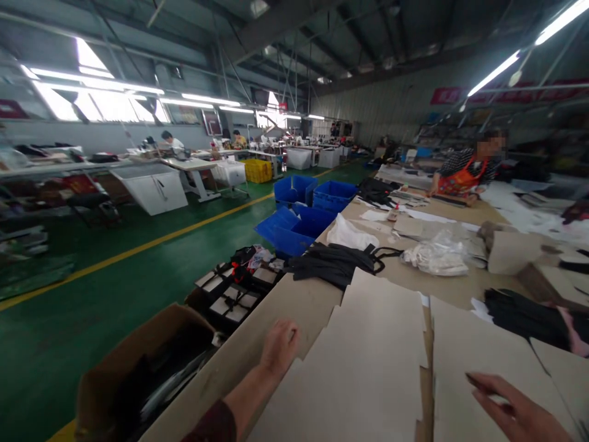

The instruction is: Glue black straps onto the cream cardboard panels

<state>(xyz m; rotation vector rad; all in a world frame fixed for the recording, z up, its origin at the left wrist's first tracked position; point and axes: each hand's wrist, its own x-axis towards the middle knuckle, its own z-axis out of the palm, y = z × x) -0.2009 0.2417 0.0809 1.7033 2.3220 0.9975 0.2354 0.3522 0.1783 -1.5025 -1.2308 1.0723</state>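
Observation:
My left hand is curled closed at the left edge of a stack of pale grey boards. Whatever its fingers hold, if anything, is hidden. At the lower right, my right hand hovers over a second stack of boards. Its thumb and fingers come together in a pinch, with a small dark spot at the tip too blurred to name. The boards lie in uneven, overlapping layers, and a narrow gap separates the two stacks. Black fabric strips lie just beyond the left stack.
A cardboard box and bundled boards stand on the floor beside the table. Blue bins are farther along. A clear plastic bag and black fabric lie on the table. A co-worker is across it.

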